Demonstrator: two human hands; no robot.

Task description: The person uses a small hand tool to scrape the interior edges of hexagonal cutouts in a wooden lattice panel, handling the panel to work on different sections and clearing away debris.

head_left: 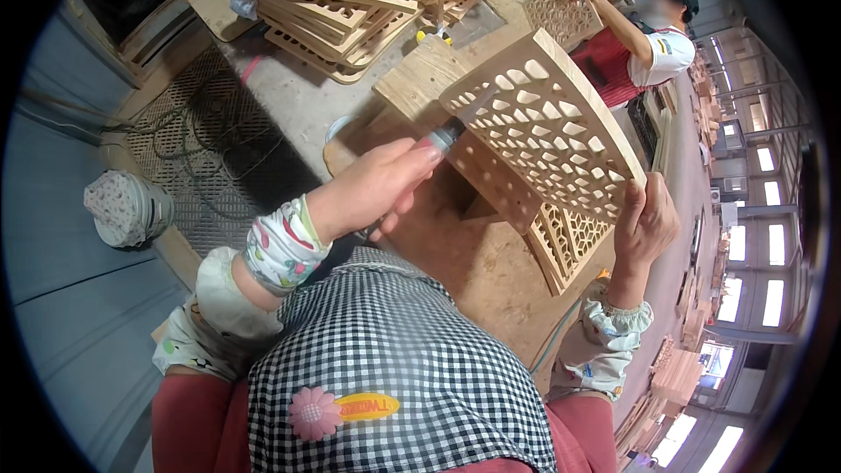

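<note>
Gripping a tool (447,134), the left hand (375,184) faces the wooden panel (550,125) (right hand (646,221) clasping its edge).

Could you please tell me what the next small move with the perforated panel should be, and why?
Probably guide the pointed tool gently into an opening of the wooden panel with the left hand: that hand grips the handle, the blade points over the openings, and the right hand holds the panel's edge. Whether the tip touches wood is unclear.

room over the grey tabletop (291,103); lattice panel (545,128) bars the right, stacked panels (346,10) the far end
</note>
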